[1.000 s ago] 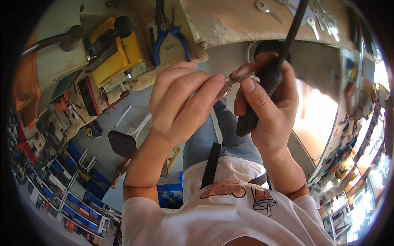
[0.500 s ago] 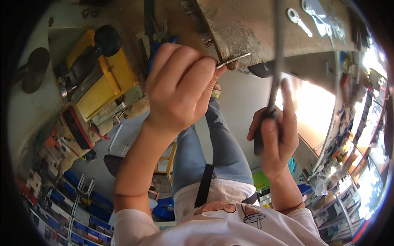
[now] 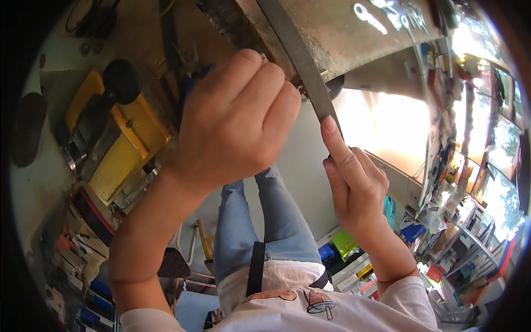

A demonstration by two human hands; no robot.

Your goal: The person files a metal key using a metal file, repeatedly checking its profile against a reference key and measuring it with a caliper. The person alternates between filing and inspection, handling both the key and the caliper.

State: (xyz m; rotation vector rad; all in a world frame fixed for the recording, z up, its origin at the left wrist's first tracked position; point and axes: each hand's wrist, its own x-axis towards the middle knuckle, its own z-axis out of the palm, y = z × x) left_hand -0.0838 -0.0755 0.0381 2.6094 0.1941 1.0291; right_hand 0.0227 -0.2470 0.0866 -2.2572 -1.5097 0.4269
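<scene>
My right hand is wrapped round the handle of a flat grey file, its index finger stretched along the blade. The file points away and to the left, over the front edge of the wooden workbench. Beside the blade, my left hand is closed in a fist at the bench edge. A thin notched key showed in its fingers a moment ago; now the fist and the file hide it. Whether the file touches the key cannot be seen.
Several loose keys lie on the bench top at the far right. A yellow machine with a black knob stands to the left. Pliers lie beyond my left hand. Crowded shelves line the right side.
The file has swung from nearly upright to a leftward slant, and its blade is now close to my left hand. My left fist has turned, and the key has gone out of sight.
</scene>
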